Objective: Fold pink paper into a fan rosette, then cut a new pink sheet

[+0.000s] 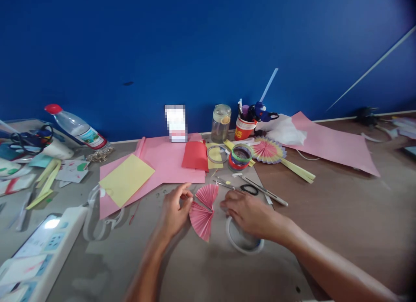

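The pink folded-paper fan (201, 219), long twelve-to-six, lies three o'clock from my nearer, loose left grip (176, 210); right grip (247, 211), I can't tell.

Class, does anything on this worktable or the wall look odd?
Yes. The pink pleated paper at centre has a wedge-shaped gap, interrupting its fan shape. A dark mark also stands out on the blue wall.

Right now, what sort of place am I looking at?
Probably a craft workspace, judging by pleated pink paper, a pink-and-yellow paper rosette and a yellow sheet at left.
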A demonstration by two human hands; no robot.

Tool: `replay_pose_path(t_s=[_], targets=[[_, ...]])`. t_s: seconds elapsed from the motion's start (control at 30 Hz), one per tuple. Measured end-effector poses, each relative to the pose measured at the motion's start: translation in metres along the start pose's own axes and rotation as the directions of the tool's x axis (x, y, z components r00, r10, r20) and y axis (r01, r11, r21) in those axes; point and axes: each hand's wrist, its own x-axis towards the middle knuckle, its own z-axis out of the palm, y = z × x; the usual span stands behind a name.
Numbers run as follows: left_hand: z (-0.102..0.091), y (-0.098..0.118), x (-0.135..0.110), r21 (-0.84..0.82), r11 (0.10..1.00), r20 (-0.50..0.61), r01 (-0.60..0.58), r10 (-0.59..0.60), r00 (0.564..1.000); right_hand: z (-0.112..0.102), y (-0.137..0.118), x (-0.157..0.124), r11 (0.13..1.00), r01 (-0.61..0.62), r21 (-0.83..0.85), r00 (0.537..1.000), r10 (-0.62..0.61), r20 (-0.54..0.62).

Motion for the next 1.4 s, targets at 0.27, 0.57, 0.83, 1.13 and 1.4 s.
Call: replay_pose_path(t_s=[0.27, 0.57, 0.83, 1.13, 1.4], targets=[[-0.007, 0.006, -0.003, -0.222, 0.971, 0.006, 0.084, -0.085, 0.996, 0.008, -0.017, 0.015, 0.947, -0.027, 0.319, 0.982, 0.085, -0.168], [-0.004, 0.008, -0.006, -0.495, 0.841, 0.199, 0.218, -0.134, 0.971, 0.014, -0.032, 0.037, 0.873, -0.028, 0.486, 0.953, 0.17, -0.25], [-0.004, 0.005, -0.007, -0.458, 0.862, 0.219, 0.215, -0.125, 0.968, 0.027, -0.033, 0.045, 0.866, -0.021, 0.499, 0.939, 0.189, -0.289], [-0.004, 0.011, -0.005, -0.366, 0.914, 0.182, 0.173, -0.112, 0.977, 0.028, -0.033, 0.041, 0.851, -0.026, 0.524, 0.93, 0.212, -0.299], [0.005, 0.01, -0.012, -0.152, 0.988, 0.098, -0.032, 0.047, 0.994, 0.024, -0.031, 0.04, 0.834, -0.054, 0.548, 0.917, 0.259, -0.304]])
